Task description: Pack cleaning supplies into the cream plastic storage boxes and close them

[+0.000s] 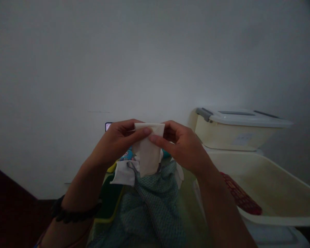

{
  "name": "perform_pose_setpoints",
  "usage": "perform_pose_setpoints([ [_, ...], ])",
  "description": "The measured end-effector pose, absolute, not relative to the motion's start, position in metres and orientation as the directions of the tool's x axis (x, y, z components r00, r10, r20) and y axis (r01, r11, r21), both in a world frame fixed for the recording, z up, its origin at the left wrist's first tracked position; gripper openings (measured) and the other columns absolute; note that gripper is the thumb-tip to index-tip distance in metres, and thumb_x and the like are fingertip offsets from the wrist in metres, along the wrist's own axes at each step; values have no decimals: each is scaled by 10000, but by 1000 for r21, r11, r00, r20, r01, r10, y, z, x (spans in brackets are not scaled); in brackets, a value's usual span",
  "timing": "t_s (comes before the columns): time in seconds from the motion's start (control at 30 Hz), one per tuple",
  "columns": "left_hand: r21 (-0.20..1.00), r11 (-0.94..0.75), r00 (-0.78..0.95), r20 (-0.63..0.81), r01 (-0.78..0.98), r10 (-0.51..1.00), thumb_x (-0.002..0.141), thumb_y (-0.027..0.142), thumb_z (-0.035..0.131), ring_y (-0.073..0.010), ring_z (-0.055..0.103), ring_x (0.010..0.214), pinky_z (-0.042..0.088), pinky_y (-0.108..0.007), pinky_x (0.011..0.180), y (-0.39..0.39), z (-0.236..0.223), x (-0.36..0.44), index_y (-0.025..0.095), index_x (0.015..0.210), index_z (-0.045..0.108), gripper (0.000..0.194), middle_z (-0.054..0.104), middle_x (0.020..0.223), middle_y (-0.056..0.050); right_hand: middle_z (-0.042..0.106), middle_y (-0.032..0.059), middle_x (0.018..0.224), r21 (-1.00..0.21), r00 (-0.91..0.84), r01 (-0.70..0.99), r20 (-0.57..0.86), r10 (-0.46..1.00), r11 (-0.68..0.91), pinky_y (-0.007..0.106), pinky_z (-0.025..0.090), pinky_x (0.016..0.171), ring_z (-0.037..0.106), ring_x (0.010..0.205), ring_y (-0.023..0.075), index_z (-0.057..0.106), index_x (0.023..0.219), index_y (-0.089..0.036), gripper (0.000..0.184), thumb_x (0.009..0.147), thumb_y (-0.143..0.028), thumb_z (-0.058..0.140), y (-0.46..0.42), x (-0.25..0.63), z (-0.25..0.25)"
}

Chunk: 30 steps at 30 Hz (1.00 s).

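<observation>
Both hands hold up a thin, folded white piece of cloth or tissue, which hangs down between them from a straight upper edge. My left hand pinches its left side, the thumb lying across the front. On the right side my right hand grips it the same way, its thumb tip close to the left one. Just below hangs or lies a blue-green knitted cloth with a dark patterned edge. Another white cloth piece sticks out at its left.
A pale open tub stands at right, with a red patterned item at its near left edge. Behind it sits a lidded storage box. A dark green board and part of a phone show at left. A wall rises behind.
</observation>
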<state>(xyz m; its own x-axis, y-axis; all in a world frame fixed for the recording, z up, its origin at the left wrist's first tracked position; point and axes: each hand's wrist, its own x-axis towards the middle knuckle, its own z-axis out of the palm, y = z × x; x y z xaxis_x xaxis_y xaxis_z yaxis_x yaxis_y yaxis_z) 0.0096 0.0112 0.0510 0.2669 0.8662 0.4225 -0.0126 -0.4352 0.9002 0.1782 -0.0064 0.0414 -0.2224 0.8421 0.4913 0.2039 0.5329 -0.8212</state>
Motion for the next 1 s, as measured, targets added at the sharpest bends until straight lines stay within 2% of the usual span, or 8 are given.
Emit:
perform_pose_setpoints([
  [0.13,900,-431,252,433,-68,865,712,227,693,-76,549,482,424,-146,435,9,51,10,173,742,696,62,642,591,21,667,20,778,-858,-212,92,479,852,506,267,529,649,633,713,137,579,804,-168,205,746,-344,667,-8,176,42],
  [0.33,931,-364,361,346,-18,866,641,208,761,-161,666,662,520,-198,530,11,48,8,184,874,689,246,720,780,-26,673,22,775,-859,-106,40,504,857,510,249,520,637,628,701,129,588,805,-164,159,749,-289,669,-8,176,44],
  [0.57,933,-357,286,356,-49,890,658,191,743,-149,667,627,524,-199,516,18,45,4,156,944,672,297,729,759,-32,660,7,806,-911,-334,-15,394,856,413,253,524,658,634,739,134,587,891,-183,232,736,-322,690,-6,178,41],
  [0.67,938,-338,282,347,-82,894,661,193,741,-135,662,603,528,-193,531,18,46,2,159,927,674,276,717,694,-14,666,9,806,-907,-294,-25,408,864,420,247,522,649,634,725,130,595,860,-177,225,717,-309,709,-6,178,40],
  [0.77,950,-302,362,309,-78,880,648,172,748,-133,659,587,530,-195,535,17,46,1,162,913,682,274,701,636,-1,670,10,785,-902,-245,-53,428,870,429,242,521,632,631,705,126,601,825,-173,208,710,-305,714,-5,179,40],
  [0.87,959,-276,418,280,-72,864,644,162,746,-146,668,616,541,-216,558,17,45,1,152,901,686,264,718,680,-21,674,6,773,-899,-207,-71,437,875,432,224,515,616,626,690,114,604,809,-171,199,707,-300,716,-4,179,40],
  [1.0,960,-269,382,280,-83,881,666,180,735,-151,672,633,549,-232,581,19,42,2,147,849,687,192,722,697,-27,670,1,754,-891,-170,-71,454,875,449,200,506,606,619,678,98,621,816,-165,178,737,-310,687,-3,178,40],
])
